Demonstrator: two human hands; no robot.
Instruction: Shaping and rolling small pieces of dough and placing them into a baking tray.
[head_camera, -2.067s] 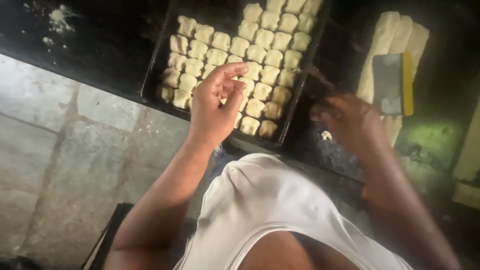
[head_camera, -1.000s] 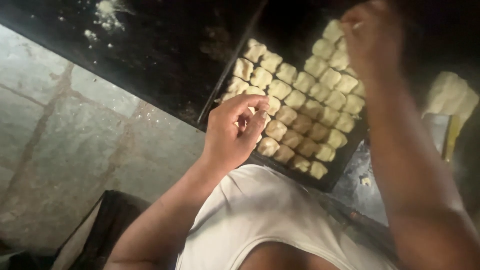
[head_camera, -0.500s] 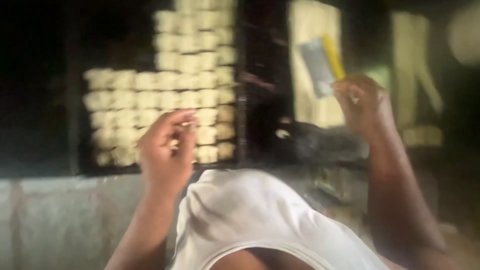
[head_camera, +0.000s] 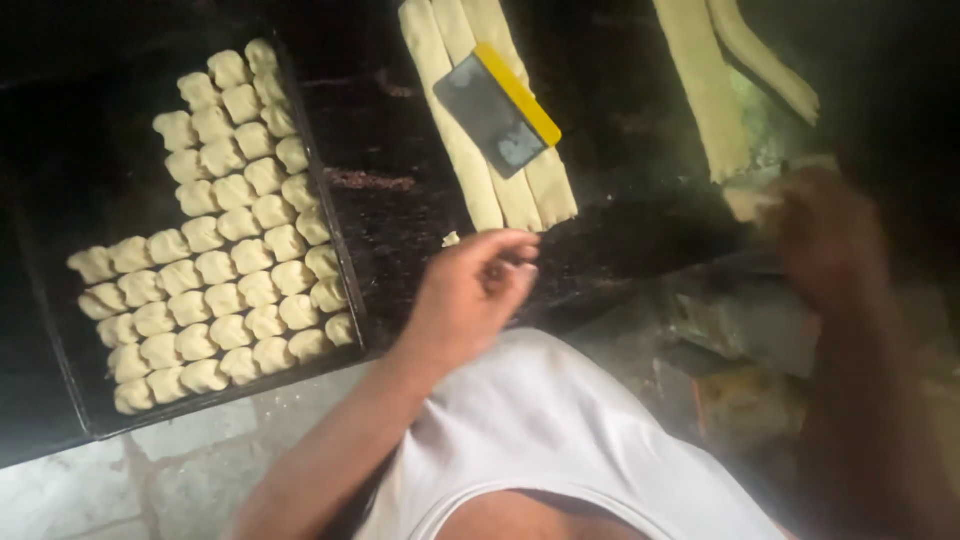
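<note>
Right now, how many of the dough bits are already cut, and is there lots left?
Done: many small dough pieces fill much of the black tray. In hand: the left hand hovers near three dough strips under a scraper. Left: those strips, plus two more strips by the blurred right hand.

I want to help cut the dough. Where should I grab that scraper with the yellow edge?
Grab the dough scraper by its thick yellow handle strip, coming from the upper right. The scraper lies flat across the dough strips, with its thin dark blade pointing down-left, so keep fingers off that edge.
</note>
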